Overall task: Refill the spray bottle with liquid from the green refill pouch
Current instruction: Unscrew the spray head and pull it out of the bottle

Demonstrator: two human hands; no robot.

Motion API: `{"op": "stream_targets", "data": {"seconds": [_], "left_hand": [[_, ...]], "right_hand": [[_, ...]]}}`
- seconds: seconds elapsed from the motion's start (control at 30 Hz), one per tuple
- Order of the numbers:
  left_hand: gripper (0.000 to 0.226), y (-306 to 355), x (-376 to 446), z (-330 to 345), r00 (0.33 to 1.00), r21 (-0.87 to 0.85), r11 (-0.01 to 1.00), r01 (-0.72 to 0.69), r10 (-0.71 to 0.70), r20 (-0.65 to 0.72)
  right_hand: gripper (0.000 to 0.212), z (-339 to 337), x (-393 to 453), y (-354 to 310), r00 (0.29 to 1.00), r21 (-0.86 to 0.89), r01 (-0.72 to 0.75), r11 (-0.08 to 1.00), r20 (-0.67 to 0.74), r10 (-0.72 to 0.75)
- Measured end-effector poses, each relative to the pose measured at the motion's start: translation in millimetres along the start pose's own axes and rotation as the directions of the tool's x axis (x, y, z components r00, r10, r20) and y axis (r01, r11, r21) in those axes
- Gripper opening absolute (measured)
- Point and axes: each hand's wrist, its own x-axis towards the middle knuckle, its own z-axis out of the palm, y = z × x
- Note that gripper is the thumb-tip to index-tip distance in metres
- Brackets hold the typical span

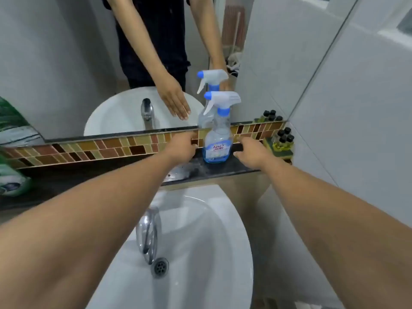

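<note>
A clear spray bottle (pixel 217 139) with a white and blue trigger head stands upright on the dark shelf (pixel 234 168) below the mirror. A little blue liquid sits at its bottom. My left hand (pixel 181 144) is just left of the bottle and my right hand (pixel 252 152) just right of it, both with fingers apart and holding nothing. Neither touches the bottle. The green refill pouch (pixel 12 179) stands at the far left of the shelf, partly cut off by the frame edge.
A white basin (pixel 223 253) with a chrome tap (pixel 148 233) and drain (pixel 159 266) lies below the shelf. Several small black-capped bottles (pixel 283 139) stand at the shelf's right end by the tiled wall. The mirror (pixel 89 63) reflects my arms and the bottle.
</note>
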Motion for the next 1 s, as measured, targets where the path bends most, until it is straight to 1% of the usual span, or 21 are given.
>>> {"op": "stream_targets", "data": {"seconds": [0.03,0.07,0.1,0.17,0.23,0.27,0.33,0.4,0.57,0.7,0.8,0.9,1.0], "left_hand": [[0.050,4,5,7,1.000,-0.022,1.000,0.014,-0.014,0.005],[0.051,4,15,15,1.000,-0.051,0.999,0.018,-0.019,-0.020],[0.048,3,22,23,0.999,-0.074,0.997,0.025,-0.026,-0.021],[0.039,0,36,38,0.999,-0.141,0.989,0.036,-0.040,-0.026],[0.041,-4,45,45,0.997,-0.236,0.970,0.060,-0.068,-0.027],[0.044,-4,46,46,0.997,-0.269,0.961,0.058,-0.070,-0.035],[0.047,-5,46,48,0.996,-0.345,0.937,0.060,-0.080,-0.046],[0.046,-7,42,42,0.996,-0.405,0.912,0.059,-0.082,-0.039],[0.046,-31,15,4,0.998,-0.488,0.873,0.006,-0.039,-0.056],[0.045,-79,-12,-38,0.996,-0.484,0.875,0.027,-0.063,-0.058],[0.045,-121,-32,-63,0.991,-0.467,0.882,0.057,-0.106,-0.079],[0.043,-158,-52,-79,0.988,-0.485,0.870,0.088,-0.139,-0.070],[0.047,-187,-65,-85,0.988,-0.509,0.854,0.103,-0.147,-0.045]], "right_hand": [[0.049,1,8,1,0.999,0.055,0.001,0.999,-0.034,0.001],[0.049,2,16,2,0.998,0.116,-0.001,0.993,-0.060,0.008],[0.048,4,24,2,0.998,0.178,0.017,0.984,-0.067,-0.005],[0.048,8,36,4,0.998,0.294,0.046,0.955,-0.047,-0.033],[0.052,10,44,7,1.000,0.428,0.027,0.903,-0.011,-0.025],[0.053,10,46,8,1.000,0.461,0.023,0.887,-0.008,-0.021],[0.051,9,48,8,0.999,0.476,0.034,0.879,-0.020,-0.028],[0.048,5,47,3,0.999,0.474,0.047,0.879,-0.030,-0.038],[0.047,7,36,-41,0.993,0.505,0.117,0.855,-0.051,-0.106],[0.045,29,29,-104,0.988,0.540,0.146,0.829,-0.036,-0.151],[0.044,57,24,-150,0.984,0.573,0.153,0.805,-0.012,-0.179],[0.042,85,20,-184,0.977,0.580,0.143,0.802,0.045,-0.207],[0.043,104,16,-208,0.977,0.574,0.136,0.807,0.058,-0.206]]}}
